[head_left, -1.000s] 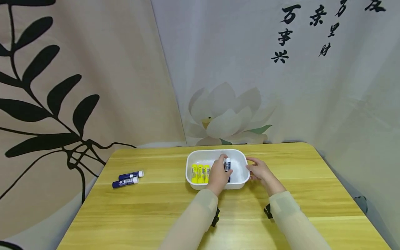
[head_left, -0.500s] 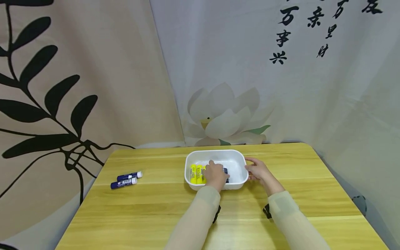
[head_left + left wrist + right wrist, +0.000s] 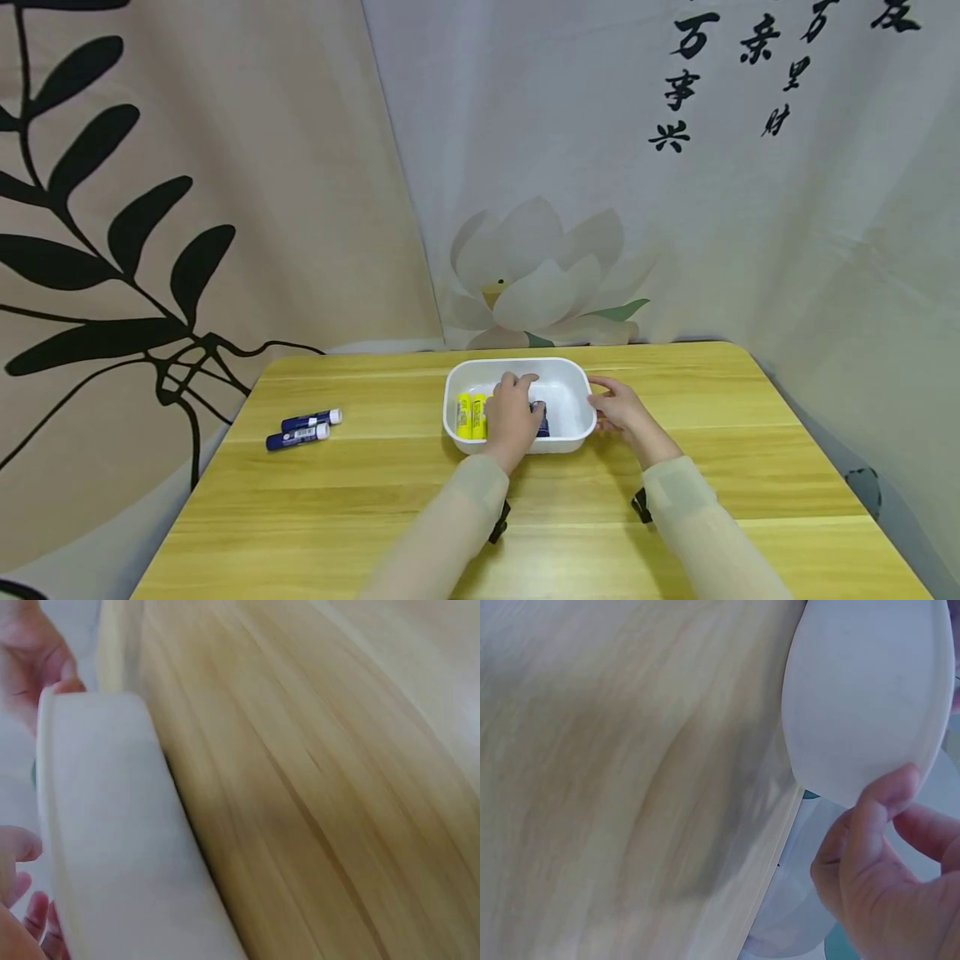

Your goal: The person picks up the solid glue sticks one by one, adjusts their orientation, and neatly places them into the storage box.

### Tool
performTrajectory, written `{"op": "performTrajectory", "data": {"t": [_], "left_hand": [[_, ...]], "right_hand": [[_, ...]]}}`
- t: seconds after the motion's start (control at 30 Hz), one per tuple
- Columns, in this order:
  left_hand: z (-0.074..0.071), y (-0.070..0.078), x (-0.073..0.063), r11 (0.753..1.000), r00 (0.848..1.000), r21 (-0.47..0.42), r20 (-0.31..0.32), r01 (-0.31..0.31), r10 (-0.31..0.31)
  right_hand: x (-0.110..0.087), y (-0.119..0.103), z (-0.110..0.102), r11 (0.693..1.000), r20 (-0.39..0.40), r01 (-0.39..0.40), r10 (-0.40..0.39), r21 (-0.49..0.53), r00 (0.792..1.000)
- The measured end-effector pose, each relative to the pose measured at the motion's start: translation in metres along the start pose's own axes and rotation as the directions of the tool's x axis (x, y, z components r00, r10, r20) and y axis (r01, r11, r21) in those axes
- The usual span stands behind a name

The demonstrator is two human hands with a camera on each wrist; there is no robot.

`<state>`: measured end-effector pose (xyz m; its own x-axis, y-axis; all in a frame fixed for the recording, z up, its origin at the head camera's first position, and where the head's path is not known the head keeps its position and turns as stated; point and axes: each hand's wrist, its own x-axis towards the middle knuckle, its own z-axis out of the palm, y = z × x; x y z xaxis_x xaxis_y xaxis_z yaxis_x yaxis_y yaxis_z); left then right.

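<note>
A white plastic tray (image 3: 517,364) stands on the wooden table. Inside, at its left end, yellow glue sticks (image 3: 471,416) lie side by side, partly covered by my left hand (image 3: 513,417). To the right of that hand a dark blue glue stick (image 3: 542,420) lies in the tray, its upper part hidden by the fingers. My left hand is low over the tray, thumb and index finger spread apart with nothing visible between them. At the tray's right end my right hand (image 3: 624,410) pinches the rim; the right wrist view shows its thumb and fingers (image 3: 891,796) there.
Two more blue glue sticks (image 3: 303,436) with white caps lie at the left of the table (image 3: 360,517). A printed curtain (image 3: 337,167) hangs right behind the far edge. Black wrist straps show below both hands.
The left hand has let go of the blue glue stick, which was upright in its grasp and now lies in the tray. The hand drew left, then its fingers spread. The right hand stays put.
</note>
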<state>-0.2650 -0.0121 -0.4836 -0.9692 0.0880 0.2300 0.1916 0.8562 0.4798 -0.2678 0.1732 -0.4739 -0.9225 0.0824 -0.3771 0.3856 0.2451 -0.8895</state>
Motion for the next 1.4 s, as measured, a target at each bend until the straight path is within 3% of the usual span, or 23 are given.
{"op": "performTrajectory", "data": {"t": [0.13, 0.23, 0.37, 0.53, 0.77, 0.97, 1.17, 1.4], "left_hand": [[-0.021, -0.019, -0.007, 0.988, 0.989, -0.092, -0.087, -0.124, 0.116], [-0.039, -0.039, -0.012, 0.977, 0.981, -0.137, -0.13, -0.162, 0.145], [-0.057, -0.073, -0.018, 0.977, 0.987, -0.18, -0.132, -0.115, 0.092], [-0.078, -0.13, -0.027, 0.982, 0.996, -0.185, -0.089, -0.026, 0.01], [-0.11, -0.203, -0.047, 0.999, 0.994, -0.055, -0.112, 0.004, -0.01], [-0.136, -0.251, -0.064, 0.994, 0.992, 0.113, -0.122, -0.001, 0.015], [-0.15, -0.281, -0.073, 0.965, 0.998, 0.26, -0.065, 0.037, -0.021], [-0.153, -0.291, -0.08, 0.926, 0.992, 0.369, 0.064, 0.077, -0.108]], "right_hand": [[0.001, 0.0, 0.0, 1.0, 0.0, -0.002, 0.002, -0.005, 1.0], [0.003, -0.001, -0.001, 1.0, -0.003, 0.003, -0.003, 0.004, 1.0], [0.004, 0.0, -0.001, 1.0, -0.004, 0.013, -0.013, 0.012, 1.0], [0.004, 0.001, -0.001, 1.0, 0.004, 0.008, -0.008, 0.018, 1.0], [0.002, 0.0, 0.0, 1.0, 0.009, 0.002, -0.002, 0.007, 1.0], [0.0, 0.0, 0.001, 1.0, 0.011, 0.004, -0.004, -0.001, 1.0], [0.0, 0.0, 0.001, 1.0, 0.009, 0.003, -0.003, 0.002, 1.0], [0.0, 0.001, 0.0, 1.0, 0.015, 0.003, -0.003, 0.012, 1.0]]}}
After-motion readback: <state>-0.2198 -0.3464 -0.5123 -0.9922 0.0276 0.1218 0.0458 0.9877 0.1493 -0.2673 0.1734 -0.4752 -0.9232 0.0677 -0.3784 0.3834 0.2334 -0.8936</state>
